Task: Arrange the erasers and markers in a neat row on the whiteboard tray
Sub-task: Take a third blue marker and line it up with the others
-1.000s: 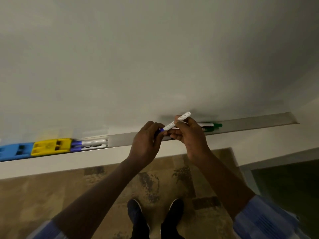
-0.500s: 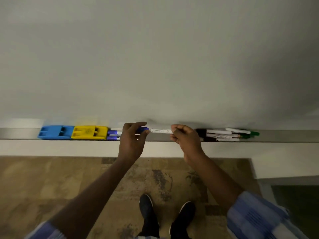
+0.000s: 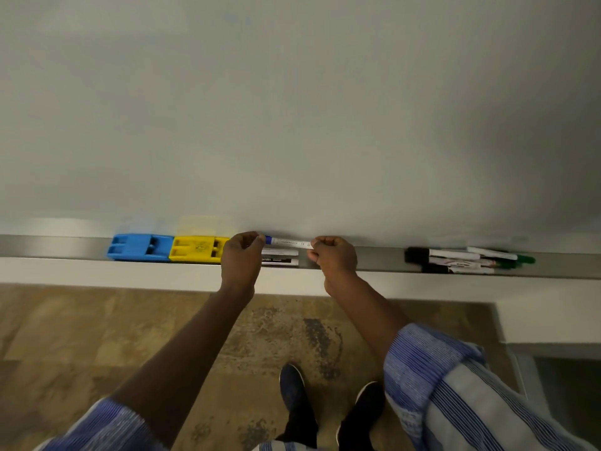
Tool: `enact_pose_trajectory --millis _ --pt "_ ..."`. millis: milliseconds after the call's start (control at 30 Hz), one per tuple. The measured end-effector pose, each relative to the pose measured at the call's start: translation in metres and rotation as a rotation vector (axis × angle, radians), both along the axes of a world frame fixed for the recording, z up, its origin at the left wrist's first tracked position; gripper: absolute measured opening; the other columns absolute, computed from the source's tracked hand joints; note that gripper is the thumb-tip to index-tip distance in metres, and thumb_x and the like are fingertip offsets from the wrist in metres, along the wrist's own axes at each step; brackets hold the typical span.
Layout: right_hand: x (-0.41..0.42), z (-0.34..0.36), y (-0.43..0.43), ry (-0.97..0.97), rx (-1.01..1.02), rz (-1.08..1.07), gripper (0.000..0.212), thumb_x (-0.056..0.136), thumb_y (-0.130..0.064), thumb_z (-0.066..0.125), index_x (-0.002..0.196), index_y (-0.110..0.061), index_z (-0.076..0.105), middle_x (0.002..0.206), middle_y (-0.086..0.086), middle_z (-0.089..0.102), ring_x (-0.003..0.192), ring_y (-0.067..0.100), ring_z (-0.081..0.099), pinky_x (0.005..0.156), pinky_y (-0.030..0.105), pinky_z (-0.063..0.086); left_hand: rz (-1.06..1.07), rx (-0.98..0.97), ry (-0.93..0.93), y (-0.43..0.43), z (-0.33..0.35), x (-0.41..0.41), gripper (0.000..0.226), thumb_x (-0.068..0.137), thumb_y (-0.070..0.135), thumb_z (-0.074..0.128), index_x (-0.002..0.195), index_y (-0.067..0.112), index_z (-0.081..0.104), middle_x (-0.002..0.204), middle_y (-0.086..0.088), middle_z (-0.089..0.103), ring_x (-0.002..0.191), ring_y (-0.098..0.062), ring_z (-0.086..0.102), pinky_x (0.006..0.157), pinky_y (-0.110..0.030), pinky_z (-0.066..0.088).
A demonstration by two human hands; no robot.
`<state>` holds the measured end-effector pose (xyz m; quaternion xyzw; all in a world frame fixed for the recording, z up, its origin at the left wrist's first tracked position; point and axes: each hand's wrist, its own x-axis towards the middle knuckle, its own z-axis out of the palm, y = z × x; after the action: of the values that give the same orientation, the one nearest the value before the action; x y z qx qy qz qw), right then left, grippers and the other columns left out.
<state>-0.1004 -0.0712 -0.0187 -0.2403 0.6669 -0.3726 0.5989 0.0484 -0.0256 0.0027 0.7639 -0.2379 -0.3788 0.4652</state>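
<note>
A blue-capped white marker [image 3: 289,243] is held level just above the metal whiteboard tray [image 3: 58,247]. My left hand [image 3: 242,260] pinches its capped end and my right hand [image 3: 333,255] pinches the other end. Under it, two more markers [image 3: 279,257] lie in the tray, partly hidden by my left hand. A blue eraser [image 3: 140,248] and a yellow eraser [image 3: 196,249] sit end to end on the left, touching. A loose bunch of black and green markers [image 3: 465,260] lies to the right.
The whiteboard [image 3: 292,109] fills the upper view. A white ledge [image 3: 97,271] runs below the tray. Bare tray shows between my right hand and the right bunch. My feet stand on patterned floor below.
Both hands carried the blue-capped marker left along the tray, over the two markers beside the yellow eraser. The view has steadied and levelled.
</note>
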Motion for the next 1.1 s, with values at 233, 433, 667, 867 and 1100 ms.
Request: enact_pose_trajectory --millis 233,433,667,867,1100 --pt "0.031 -0.012 0.005 0.199 0.005 0.058 0.024 0.087 -0.01 0.062 0.071 -0.028 0.068 0.078 -0.002 0.073 0.081 0.023 0.073 0.078 0.035 0.06 -0.058 0.061 -0.145 0.005 -0.012 0.016 0.035 0.094 0.027 0.067 0.126 0.015 0.06 0.113 0.002 0.063 0.101 -0.015 0.059 0.076 -0.021 0.045" --pt "0.04 -0.021 0.01 0.281 0.031 0.085 0.024 0.082 -0.013 0.057 0.071 -0.032 0.068 0.092 0.002 0.076 0.089 0.026 0.071 0.087 0.041 0.058 -0.088 0.097 -0.144 0.008 -0.019 0.021 0.046 0.091 0.032 0.07 0.132 0.017 0.054 0.117 0.002 0.062 0.103 -0.017 0.059 0.082 -0.031 0.049" --pt "0.044 -0.02 0.014 0.254 0.026 0.083 0.022 0.083 -0.012 0.059 0.092 -0.025 0.076 0.096 0.002 0.076 0.092 0.025 0.071 0.09 0.04 0.057 -0.151 0.092 -0.202 0.011 -0.024 0.019 0.055 0.09 0.035 0.071 0.138 0.016 0.051 0.129 -0.002 0.058 0.103 -0.016 0.058 0.083 -0.028 0.049" --pt "0.041 -0.014 0.015 0.268 0.01 0.117 0.025 0.085 -0.012 0.057 0.099 -0.021 0.076 0.101 0.002 0.076 0.096 0.024 0.07 0.091 0.036 0.056 -0.242 0.105 -0.299 0.012 -0.029 0.019 0.053 0.089 0.035 0.073 0.135 0.015 0.053 0.133 -0.006 0.057 0.109 -0.021 0.061 0.088 -0.031 0.052" --pt "0.029 -0.009 0.017 0.334 -0.048 0.227 0.03 0.092 -0.011 0.056 0.118 -0.014 0.071 0.121 0.003 0.069 0.108 0.021 0.064 0.082 0.021 0.043 -0.534 0.302 -0.662 0.016 -0.032 0.012 0.069 0.087 0.056 0.062 0.139 0.012 0.05 0.156 -0.012 0.034 0.134 -0.037 0.044 0.106 -0.051 0.046"
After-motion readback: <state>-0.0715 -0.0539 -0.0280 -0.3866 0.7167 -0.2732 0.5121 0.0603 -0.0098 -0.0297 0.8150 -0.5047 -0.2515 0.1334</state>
